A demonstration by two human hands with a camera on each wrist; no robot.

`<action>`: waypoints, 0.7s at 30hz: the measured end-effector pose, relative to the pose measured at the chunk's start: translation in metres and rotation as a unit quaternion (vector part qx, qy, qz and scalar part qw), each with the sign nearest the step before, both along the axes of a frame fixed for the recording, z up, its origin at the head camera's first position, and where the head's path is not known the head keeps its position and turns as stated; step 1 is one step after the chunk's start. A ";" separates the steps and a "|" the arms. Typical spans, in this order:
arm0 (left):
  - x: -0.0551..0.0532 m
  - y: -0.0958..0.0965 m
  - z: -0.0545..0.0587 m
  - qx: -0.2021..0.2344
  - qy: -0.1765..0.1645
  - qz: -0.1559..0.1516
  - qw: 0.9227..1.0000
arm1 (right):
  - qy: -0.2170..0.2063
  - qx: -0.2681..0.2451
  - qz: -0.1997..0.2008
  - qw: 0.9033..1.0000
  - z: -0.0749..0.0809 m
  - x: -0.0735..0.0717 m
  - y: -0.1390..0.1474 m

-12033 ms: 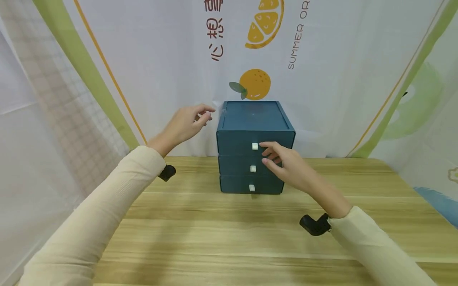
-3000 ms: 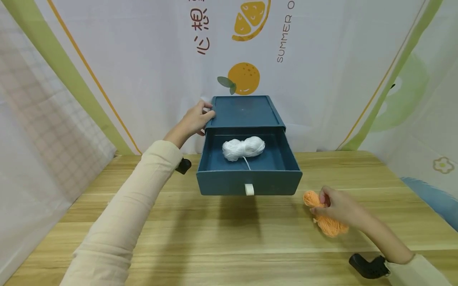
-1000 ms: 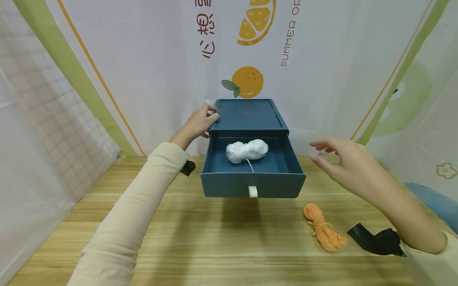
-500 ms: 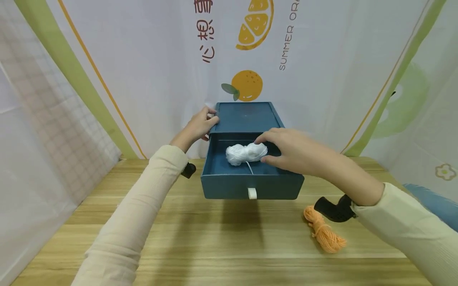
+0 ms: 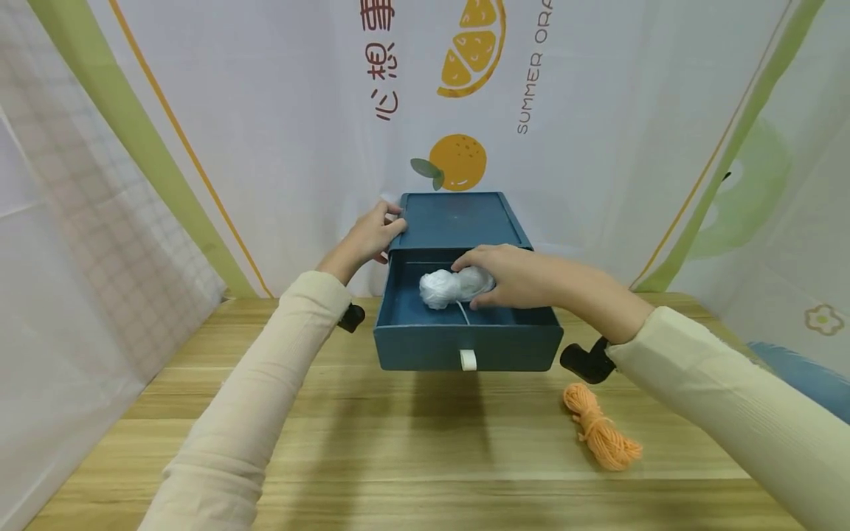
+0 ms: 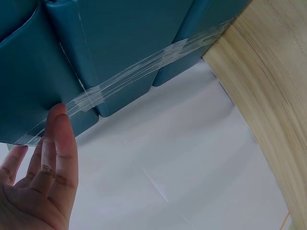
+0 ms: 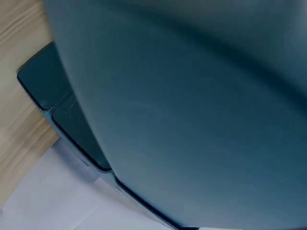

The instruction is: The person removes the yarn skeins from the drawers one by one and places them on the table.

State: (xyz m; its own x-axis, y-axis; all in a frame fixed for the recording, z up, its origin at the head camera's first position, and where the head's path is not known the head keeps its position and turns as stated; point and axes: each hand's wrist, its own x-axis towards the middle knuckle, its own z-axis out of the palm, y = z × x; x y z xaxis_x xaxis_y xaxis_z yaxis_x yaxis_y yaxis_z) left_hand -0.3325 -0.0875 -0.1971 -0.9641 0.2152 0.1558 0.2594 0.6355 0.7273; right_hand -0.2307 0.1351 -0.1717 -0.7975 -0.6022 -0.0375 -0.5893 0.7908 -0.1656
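A dark blue desktop drawer cabinet [image 5: 458, 221] stands at the back of the table, its top drawer [image 5: 425, 346] pulled out. Inside the drawer lies a white yarn skein [image 5: 438, 289], a loose strand hanging toward the drawer front. My right hand [image 5: 518, 276] reaches in from the right, thumb and fingers around the skein's right lobe and hiding part of it. My left hand [image 5: 368, 232] rests at the cabinet's left side, thumb at the top edge; in the left wrist view its straight fingers [image 6: 64, 143] touch the side wall.
An orange yarn skein [image 5: 600, 428] lies on the wooden table [image 5: 319, 442], right of the drawer. A white pull tab [image 5: 468, 360] sticks out from the drawer front. Clear tape [image 6: 144, 69] runs along the cabinet's side. A printed curtain [image 5: 299, 110] hangs behind.
Since the first frame the top drawer has come out. My right hand has let go of the orange yarn, then moved left into the drawer onto the white skein. The left hand stays put lately.
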 end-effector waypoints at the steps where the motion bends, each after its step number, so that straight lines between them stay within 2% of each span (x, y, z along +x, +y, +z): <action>1: 0.000 0.000 0.000 0.000 0.000 0.001 1.000 | -0.004 0.003 -0.001 1.000 -0.001 -0.001 0.000; 6: 0.000 0.000 -0.001 0.000 0.000 0.001 1.000 | -0.021 0.024 -0.002 0.999 -0.004 -0.003 -0.004; 9: 0.000 0.000 -0.001 0.000 0.000 -0.001 1.000 | -0.018 0.027 0.014 0.999 -0.008 -0.003 -0.004; 21: -0.001 0.001 -0.002 -0.003 0.004 0.002 1.000 | 0.001 0.001 0.059 0.998 -0.014 -0.004 -0.001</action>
State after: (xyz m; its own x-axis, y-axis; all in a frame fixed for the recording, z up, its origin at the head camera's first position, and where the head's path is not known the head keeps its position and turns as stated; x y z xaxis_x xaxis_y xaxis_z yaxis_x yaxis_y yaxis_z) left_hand -0.3333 -0.0869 -0.1992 -0.9636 0.2119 0.1631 0.2630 0.6406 0.7214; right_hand -0.2351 0.1340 -0.1860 -0.7214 -0.6916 -0.0368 -0.6786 0.7164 -0.1622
